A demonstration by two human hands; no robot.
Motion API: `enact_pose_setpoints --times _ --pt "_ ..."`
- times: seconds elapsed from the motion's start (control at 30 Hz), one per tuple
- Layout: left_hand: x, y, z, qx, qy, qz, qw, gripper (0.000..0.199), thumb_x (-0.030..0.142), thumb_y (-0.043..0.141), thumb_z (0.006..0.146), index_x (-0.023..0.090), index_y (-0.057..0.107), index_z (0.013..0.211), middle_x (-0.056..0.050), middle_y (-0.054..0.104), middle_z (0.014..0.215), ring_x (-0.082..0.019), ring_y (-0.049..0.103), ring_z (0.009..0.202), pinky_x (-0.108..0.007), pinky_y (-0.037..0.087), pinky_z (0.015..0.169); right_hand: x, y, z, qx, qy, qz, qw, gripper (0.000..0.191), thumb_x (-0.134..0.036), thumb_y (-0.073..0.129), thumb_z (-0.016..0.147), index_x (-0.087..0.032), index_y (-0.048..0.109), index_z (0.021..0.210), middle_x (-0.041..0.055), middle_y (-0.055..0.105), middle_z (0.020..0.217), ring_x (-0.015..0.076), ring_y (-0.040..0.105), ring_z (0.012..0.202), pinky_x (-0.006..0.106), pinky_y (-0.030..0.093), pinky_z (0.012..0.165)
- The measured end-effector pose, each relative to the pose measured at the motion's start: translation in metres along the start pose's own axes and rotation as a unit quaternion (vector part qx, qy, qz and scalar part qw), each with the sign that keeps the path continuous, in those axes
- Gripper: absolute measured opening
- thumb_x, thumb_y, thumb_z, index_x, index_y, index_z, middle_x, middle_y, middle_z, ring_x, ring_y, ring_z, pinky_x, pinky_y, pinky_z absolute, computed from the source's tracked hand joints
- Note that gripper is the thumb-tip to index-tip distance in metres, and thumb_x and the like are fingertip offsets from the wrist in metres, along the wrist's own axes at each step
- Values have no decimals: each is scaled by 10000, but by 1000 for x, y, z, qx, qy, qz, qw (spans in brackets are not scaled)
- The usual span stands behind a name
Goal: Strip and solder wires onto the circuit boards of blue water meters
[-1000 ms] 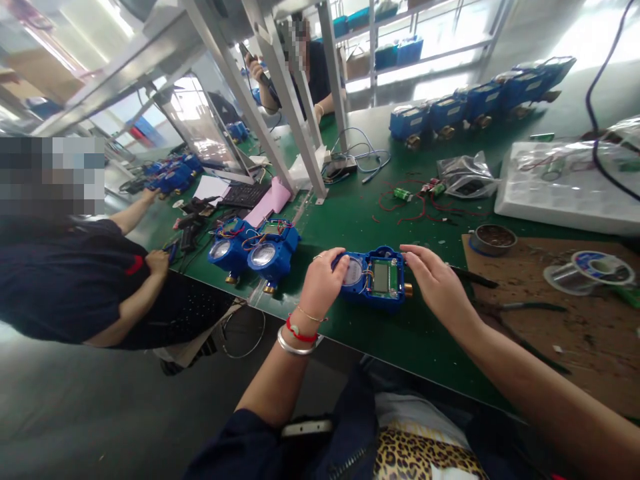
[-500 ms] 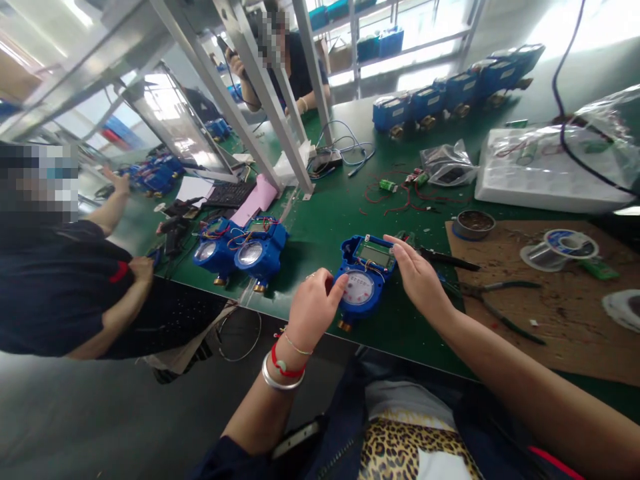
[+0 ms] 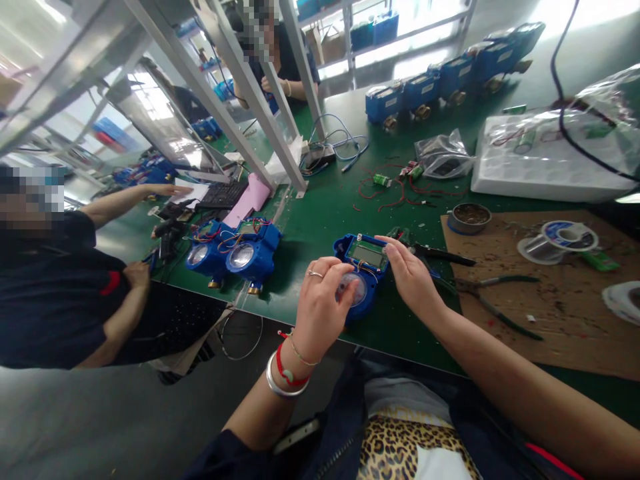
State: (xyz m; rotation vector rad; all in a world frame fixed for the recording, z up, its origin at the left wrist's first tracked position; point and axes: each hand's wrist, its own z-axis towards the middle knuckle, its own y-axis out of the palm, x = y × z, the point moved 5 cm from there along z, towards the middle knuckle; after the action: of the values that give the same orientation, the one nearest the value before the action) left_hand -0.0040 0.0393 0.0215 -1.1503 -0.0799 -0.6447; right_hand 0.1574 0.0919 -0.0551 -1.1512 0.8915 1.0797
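Observation:
A blue water meter (image 3: pixel 364 299) lies on the green bench before me, its upper housing uncovered over a circuit board with a grey display (image 3: pixel 367 253). Above its round dial, my left hand (image 3: pixel 320 297) is curled, thumb and forefinger brought close together; whatever they may pinch is too small to make out. The left fingers cover part of the dial. Along the meter's upper right edge rests my right hand (image 3: pixel 411 277), fingers stretched out, touching the housing. Thin wires (image 3: pixel 369 269) cross between the board and the dial.
Two more open meters (image 3: pixel 247 257) stand left. Right are pliers (image 3: pixel 500 287), a solder spool (image 3: pixel 557 243) and a round tin (image 3: pixel 470 219) on cardboard (image 3: pixel 500 340). Behind lie wired green parts (image 3: pixel 383 180), a foam tray (image 3: pixel 545 183) and a meter row (image 3: pixel 423 90). A co-worker (image 3: pixel 55 280) is at left.
My left hand has moved from the meter's left side up over its dial, fingers curling in. My right hand stays at the edge. The left co-worker's arm now reaches across the bench.

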Motion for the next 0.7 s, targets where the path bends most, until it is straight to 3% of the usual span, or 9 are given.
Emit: enact_pose_setpoints --times 0.23,0.4,0.5,0.7 --pt "11 13 17 -31 38 -13 999 209 198 634 880 193 600 1087 -77 564 1105 -228 521 1046 -398 458 944 1 -1 0 -4 8 16 1000 499 -530 316 977 -241 589 1279 60 624 1275 214 557 1199 395 405 1052" --pt "6 7 28 2 34 5 999 185 181 598 901 190 602 1085 -73 576 1094 -218 526 1045 -387 453 937 3 -2 -1 -5 16 28 999 500 -538 328 973 -240 589 1279 56 623 1277 214 561 1196 383 416 1041" --pt "1 2 27 7 17 -6 1000 137 161 580 908 191 616 1036 -65 582 1071 -204 538 1028 -372 455 930 4 -1 -1 -6 19 29 999 498 -535 331 973 -235 589 1275 62 624 1272 216 565 1188 388 421 1034" --pt "0 10 15 -47 38 -32 998 104 174 579 915 194 657 982 -63 592 1055 -190 543 996 -356 474 902 2 -2 0 -2 7 16 1000 488 -510 329 980 -216 587 1271 75 623 1271 214 561 1196 391 413 1045"
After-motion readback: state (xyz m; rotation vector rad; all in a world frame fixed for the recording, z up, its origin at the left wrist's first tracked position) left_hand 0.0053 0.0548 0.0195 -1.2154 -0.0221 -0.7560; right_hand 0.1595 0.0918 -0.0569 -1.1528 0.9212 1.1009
